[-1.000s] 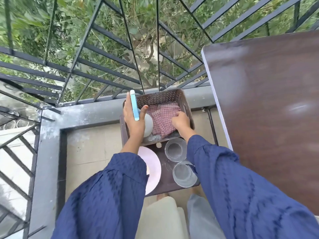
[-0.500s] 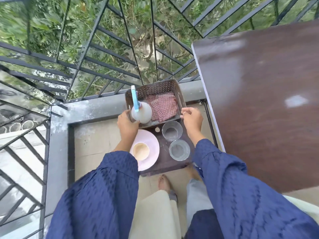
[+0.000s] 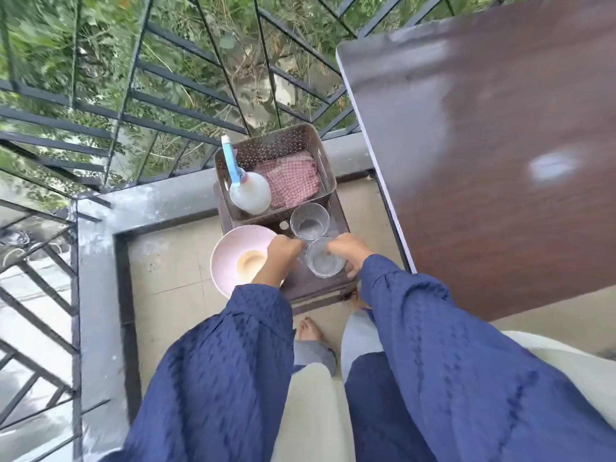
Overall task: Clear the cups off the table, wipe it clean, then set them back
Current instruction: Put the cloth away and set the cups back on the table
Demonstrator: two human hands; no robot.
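Note:
Two clear glass cups stand on a small dark stool [image 3: 313, 288] left of the brown table [image 3: 500, 145]. My right hand [image 3: 348, 250] curls round the rim and side of the near glass cup [image 3: 325, 263]. My left hand [image 3: 283, 251] is curled just left of that cup, its fingertips reaching the foot of the far glass cup [image 3: 309, 221]; motion blur hides whether it holds either one. A pink plate [image 3: 230, 258] carrying a small beige cup [image 3: 250, 261] sits under my left wrist.
A perforated brown basket [image 3: 320, 151] at the stool's back holds a white spray bottle [image 3: 251, 193] with a blue trigger and a red checked cloth [image 3: 291, 180]. A black metal railing [image 3: 166, 105] and a grey ledge [image 3: 150, 208] close the balcony; my bare feet [image 3: 308, 328] stand before the stool.
Both hands left the basket rim and came back toward me to the glass cups. The spray bottle and cloth stay in the basket. The view has tilted down and closer.

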